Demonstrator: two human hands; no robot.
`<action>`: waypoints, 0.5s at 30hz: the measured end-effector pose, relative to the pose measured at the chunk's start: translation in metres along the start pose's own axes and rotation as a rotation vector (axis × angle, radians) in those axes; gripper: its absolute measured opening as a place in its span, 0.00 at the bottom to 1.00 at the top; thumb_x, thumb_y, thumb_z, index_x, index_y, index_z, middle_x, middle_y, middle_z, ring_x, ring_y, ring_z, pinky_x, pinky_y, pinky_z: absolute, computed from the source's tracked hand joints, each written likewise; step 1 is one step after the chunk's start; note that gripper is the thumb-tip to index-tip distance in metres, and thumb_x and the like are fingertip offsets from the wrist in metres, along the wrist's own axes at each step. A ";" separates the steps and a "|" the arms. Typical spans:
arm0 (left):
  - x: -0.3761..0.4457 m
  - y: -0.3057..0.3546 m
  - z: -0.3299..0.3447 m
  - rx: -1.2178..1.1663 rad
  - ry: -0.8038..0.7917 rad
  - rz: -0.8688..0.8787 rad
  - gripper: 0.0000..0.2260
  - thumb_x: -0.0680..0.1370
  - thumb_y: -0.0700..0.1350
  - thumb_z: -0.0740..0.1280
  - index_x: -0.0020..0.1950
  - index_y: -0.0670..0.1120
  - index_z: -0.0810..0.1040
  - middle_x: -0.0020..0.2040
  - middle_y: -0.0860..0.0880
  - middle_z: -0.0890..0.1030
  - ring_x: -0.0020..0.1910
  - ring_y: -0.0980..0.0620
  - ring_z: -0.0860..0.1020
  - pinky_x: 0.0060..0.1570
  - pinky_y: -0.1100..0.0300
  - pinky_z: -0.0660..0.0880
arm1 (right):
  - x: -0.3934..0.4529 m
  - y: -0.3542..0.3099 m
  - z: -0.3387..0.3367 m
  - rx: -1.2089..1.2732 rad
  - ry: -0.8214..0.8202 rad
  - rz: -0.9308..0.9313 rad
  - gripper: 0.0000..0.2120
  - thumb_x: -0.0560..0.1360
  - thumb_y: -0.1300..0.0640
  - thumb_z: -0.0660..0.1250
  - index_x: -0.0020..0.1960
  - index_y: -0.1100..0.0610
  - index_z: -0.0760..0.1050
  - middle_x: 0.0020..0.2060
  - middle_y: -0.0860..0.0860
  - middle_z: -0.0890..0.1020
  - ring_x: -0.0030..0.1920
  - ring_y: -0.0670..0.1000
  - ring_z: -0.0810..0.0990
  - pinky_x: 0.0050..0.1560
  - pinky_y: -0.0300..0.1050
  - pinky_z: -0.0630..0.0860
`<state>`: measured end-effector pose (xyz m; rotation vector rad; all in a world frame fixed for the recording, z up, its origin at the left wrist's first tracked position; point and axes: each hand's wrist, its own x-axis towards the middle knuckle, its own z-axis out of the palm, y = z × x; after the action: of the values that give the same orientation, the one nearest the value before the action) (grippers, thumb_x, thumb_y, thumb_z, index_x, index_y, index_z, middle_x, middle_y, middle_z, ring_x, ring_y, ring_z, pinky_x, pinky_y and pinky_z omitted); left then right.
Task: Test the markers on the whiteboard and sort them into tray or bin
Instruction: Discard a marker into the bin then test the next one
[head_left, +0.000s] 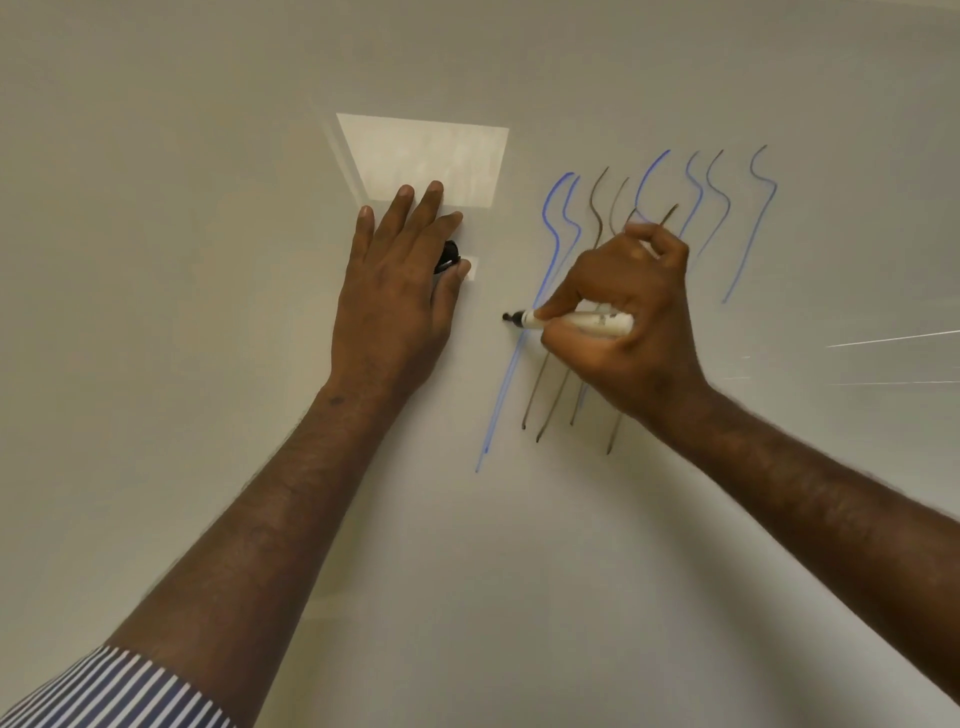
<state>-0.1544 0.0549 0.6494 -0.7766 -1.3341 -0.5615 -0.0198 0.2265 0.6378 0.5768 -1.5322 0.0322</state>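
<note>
Striped sleeve (119, 691) low left, the left hand (400, 291) lies flat-fingered on the glossy whiteboard (208, 208) with a black cap (448, 256) tucked under the thumb, while the right hand (623, 317) pinches a white-barrelled marker (571, 321), black tip pointing left across wavy blue and brown test strokes (556, 228)

Soft, even, fairly dim light falls on the whiteboard (208, 260). A bright rectangular reflection (426, 156) glares near its centre, with thin streaks (893, 338) at right. Wide-angle bending shows at the edges; focus is slightly soft.
</note>
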 end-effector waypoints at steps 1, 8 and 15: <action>-0.001 0.000 0.000 -0.003 0.000 -0.001 0.19 0.85 0.49 0.56 0.74 0.46 0.71 0.80 0.48 0.64 0.80 0.48 0.58 0.80 0.49 0.48 | -0.008 -0.004 0.003 0.009 -0.017 -0.018 0.04 0.67 0.55 0.71 0.35 0.54 0.81 0.32 0.41 0.77 0.40 0.47 0.76 0.70 0.59 0.61; -0.008 0.001 -0.001 -0.023 -0.006 -0.006 0.18 0.86 0.50 0.55 0.74 0.46 0.71 0.80 0.48 0.64 0.80 0.49 0.58 0.80 0.49 0.48 | -0.065 -0.030 0.021 0.091 -0.194 -0.109 0.04 0.68 0.56 0.70 0.35 0.53 0.81 0.32 0.44 0.76 0.39 0.47 0.76 0.69 0.60 0.63; -0.021 0.001 -0.003 -0.063 -0.033 -0.018 0.20 0.86 0.51 0.53 0.75 0.45 0.70 0.80 0.47 0.64 0.80 0.48 0.58 0.80 0.48 0.48 | -0.079 -0.041 0.014 0.094 -0.302 -0.195 0.02 0.69 0.58 0.72 0.39 0.52 0.82 0.36 0.45 0.79 0.43 0.47 0.78 0.70 0.60 0.63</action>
<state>-0.1552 0.0517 0.6285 -0.8287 -1.3600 -0.6094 -0.0231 0.2121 0.5490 0.8334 -1.7655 -0.1383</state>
